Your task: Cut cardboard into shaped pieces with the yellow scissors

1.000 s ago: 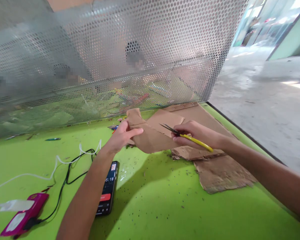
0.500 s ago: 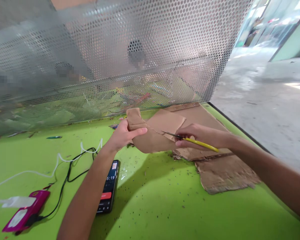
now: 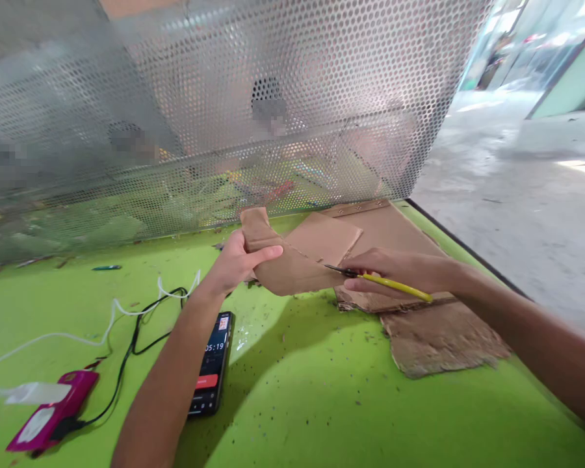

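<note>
A curved brown cardboard piece [image 3: 292, 272] is held up over the green table. My left hand [image 3: 238, 261] grips its left part, thumb on top and the fingers hidden behind. In my right hand [image 3: 385, 273] is a thin tool with a yellow handle [image 3: 397, 285]; its dark pointed tip lies at the upper right edge of the piece. The right fingers are closed round the tool, close to the right end of the cardboard. Behind and below lie more cardboard sheets [image 3: 402, 237] and a ragged-edged cardboard strip [image 3: 443, 341].
A phone [image 3: 217, 364] lies beside my left forearm. At the left are a magenta device [image 3: 61, 406], black and white cables and a green pen [image 3: 106, 268]. A perforated metal panel [image 3: 199, 130] stands along the table's far edge, with people seen through it.
The tool and my right hand have shifted slightly right and down. My left hand has moved a little to the left with the curved cardboard piece.
</note>
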Demonstrator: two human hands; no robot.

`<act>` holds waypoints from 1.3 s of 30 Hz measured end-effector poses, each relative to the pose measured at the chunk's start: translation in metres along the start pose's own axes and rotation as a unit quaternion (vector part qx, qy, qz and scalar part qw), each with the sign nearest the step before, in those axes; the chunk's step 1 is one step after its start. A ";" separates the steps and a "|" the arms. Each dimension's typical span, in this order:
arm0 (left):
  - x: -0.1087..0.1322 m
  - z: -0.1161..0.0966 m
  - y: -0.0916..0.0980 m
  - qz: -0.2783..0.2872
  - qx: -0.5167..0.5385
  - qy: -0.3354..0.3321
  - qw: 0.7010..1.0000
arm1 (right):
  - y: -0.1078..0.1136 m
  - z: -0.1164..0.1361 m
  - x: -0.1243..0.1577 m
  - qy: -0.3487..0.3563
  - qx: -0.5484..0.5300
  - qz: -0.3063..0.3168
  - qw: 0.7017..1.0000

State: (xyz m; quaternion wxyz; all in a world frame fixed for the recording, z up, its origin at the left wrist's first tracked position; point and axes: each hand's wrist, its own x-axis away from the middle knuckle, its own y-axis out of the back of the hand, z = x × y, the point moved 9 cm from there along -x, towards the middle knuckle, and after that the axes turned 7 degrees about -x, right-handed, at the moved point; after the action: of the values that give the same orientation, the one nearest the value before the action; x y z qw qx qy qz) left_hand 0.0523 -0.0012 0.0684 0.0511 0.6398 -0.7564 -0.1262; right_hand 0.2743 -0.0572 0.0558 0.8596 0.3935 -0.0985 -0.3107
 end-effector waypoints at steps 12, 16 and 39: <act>0.002 0.000 0.000 -0.023 0.010 0.009 1.000 | -0.006 0.013 -0.008 0.000 0.033 0.005 0.999; 0.001 0.000 0.002 -0.032 0.002 0.008 0.999 | -0.004 0.015 -0.008 0.015 0.030 -0.013 0.999; 0.006 -0.003 -0.025 0.047 -0.047 0.012 0.998 | -0.011 0.026 -0.014 0.025 0.045 -0.046 0.998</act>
State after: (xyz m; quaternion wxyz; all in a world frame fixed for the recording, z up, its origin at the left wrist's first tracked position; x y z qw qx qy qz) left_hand 0.0759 -0.0114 0.0640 0.0968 0.6015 -0.7784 -0.1514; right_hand 0.2476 -0.0699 0.0659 0.8284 0.4430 -0.0731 -0.3351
